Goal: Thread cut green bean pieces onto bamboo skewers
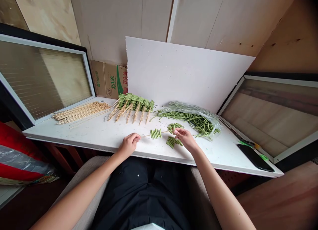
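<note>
My left hand (129,144) is closed round the near end of a thin wooden skewer (146,136), low over the front of the white table. Several cut green bean pieces (155,134) are threaded crosswise on it, side by side. At its far end, the fingers of my right hand (185,138) pinch a short green bean piece (174,129) at the skewer's tip; whether the tip has pierced it I cannot tell. Just beyond and below those fingers lie two small piles, one of cut beans (171,126) and one of more cut beans (171,142).
Filled bean skewers (135,102) are stacked at the back, their sticks towards me. Bare skewers (80,112) lie at left. Long whole beans (198,122) spill from a clear plastic bag (188,107). A black phone (255,156) and scissors (244,139) lie at right; a cardboard box (106,79) stands behind.
</note>
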Tool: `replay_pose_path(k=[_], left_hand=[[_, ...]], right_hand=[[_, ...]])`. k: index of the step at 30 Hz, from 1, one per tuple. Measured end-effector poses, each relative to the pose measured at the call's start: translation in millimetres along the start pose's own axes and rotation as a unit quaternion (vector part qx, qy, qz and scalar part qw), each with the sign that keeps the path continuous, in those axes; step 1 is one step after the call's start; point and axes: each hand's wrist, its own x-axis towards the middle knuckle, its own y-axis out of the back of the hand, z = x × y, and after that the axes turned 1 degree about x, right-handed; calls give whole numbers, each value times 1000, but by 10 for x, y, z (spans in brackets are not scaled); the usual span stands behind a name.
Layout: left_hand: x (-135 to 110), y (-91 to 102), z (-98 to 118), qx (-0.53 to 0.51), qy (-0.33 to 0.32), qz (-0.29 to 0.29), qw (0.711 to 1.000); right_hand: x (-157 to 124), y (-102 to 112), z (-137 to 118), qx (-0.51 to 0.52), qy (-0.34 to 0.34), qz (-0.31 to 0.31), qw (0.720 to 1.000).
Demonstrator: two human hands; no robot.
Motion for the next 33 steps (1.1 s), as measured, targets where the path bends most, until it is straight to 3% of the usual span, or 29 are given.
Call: replay_pose_path(k=[5,18,33], left_hand=[[6,0,7,8,-1,2,1000],[9,-2,7,8,0,7,1000],[14,6,17,19,2,7,1000]], right_hand=[[-66,-175,-52,100,-24,-40,994],[-137,-369,-140,138,-21,-51,989],[-128,-384,-132,178,-30,-35,983]])
